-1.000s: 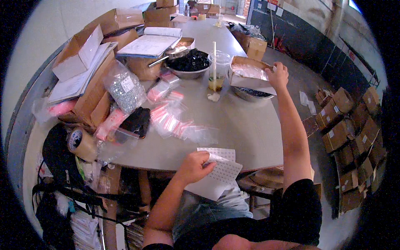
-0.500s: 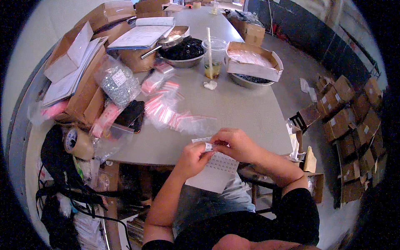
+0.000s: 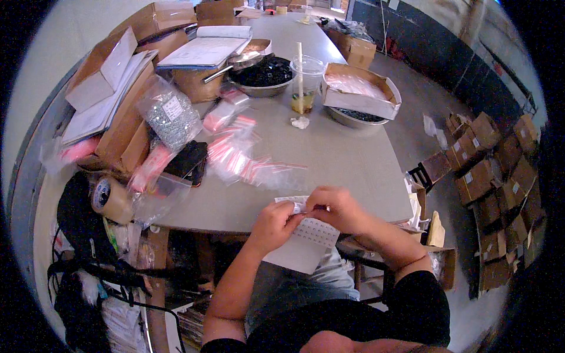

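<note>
A white sheet of small printed labels (image 3: pixel 300 250) hangs over the near table edge above my lap. My left hand (image 3: pixel 275 225) is closed on the sheet near its top, thumb and fingers pinching it. Right beside it, my right hand (image 3: pixel 336 209) is pinched at the sheet's upper part, the fingertips of both hands almost meeting. Whether a single label sits between the right fingertips is too small to make out. Beyond the hands lies a spread of small clear zip bags (image 3: pixel 244 162) with red-striped edges.
At left stand a clear bag of metal parts (image 3: pixel 170 115), a tape roll (image 3: pixel 112 200), a dark phone-like object (image 3: pixel 197 165) and a cardboard box (image 3: pixel 126 138). Farther back are a bowl of black parts (image 3: pixel 262 73), a plastic cup (image 3: pixel 305 85) and a white carton (image 3: pixel 362 97). Boxes (image 3: pixel 491 194) are stacked at right.
My right hand has shifted slightly right and up along the label sheet, its fingers a little blurred. My left hand keeps its hold. The whole view has shifted slightly.
</note>
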Demonstrator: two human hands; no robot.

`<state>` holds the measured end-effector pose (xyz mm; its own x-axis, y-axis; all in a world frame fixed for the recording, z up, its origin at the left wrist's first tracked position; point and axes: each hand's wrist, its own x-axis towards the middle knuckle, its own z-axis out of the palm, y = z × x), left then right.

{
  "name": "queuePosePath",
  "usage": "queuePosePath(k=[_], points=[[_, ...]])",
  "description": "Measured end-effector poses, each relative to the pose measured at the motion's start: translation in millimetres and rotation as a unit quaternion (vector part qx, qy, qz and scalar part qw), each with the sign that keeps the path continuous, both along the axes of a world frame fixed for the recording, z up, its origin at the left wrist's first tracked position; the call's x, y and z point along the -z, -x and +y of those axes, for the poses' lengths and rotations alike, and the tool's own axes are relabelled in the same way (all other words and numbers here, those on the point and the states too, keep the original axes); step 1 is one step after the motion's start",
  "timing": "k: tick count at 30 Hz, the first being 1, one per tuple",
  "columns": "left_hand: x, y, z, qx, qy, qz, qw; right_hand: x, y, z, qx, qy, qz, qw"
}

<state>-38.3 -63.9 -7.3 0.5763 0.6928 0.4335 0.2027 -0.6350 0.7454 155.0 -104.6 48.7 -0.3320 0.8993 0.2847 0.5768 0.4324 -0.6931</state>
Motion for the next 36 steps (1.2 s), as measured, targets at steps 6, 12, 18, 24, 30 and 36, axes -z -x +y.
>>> queuePosePath(k=[6,12,18,24,30,36], points=[[-7.4,2.0,-0.9,0.031,0.010,0.018,0.999,-0.4,-28.2,59.3,-0.003,0.200,0.130,0.971],[-4.0,2.8,1.3,0.024,0.004,0.006,1.000,3.1,-20.7,78.9,-0.053,0.222,0.140,0.963],[2.0,2.9,5.1,0.045,-0.019,0.015,0.999,23.7,-12.1,102.8,0.019,0.088,-0.094,0.992],[0.0,2.4,2.9,0.037,-0.052,0.015,0.998,24.0,-16.6,102.5,0.140,0.020,-0.211,0.967],[7.0,-0.3,4.2,0.051,-0.034,-0.003,0.998,10.6,5.3,117.5,-0.001,0.111,-0.193,0.975],[-0.2,4.2,1.7,0.038,-0.064,0.019,0.997,17.6,7.9,117.5,0.077,0.095,-0.264,0.957]])
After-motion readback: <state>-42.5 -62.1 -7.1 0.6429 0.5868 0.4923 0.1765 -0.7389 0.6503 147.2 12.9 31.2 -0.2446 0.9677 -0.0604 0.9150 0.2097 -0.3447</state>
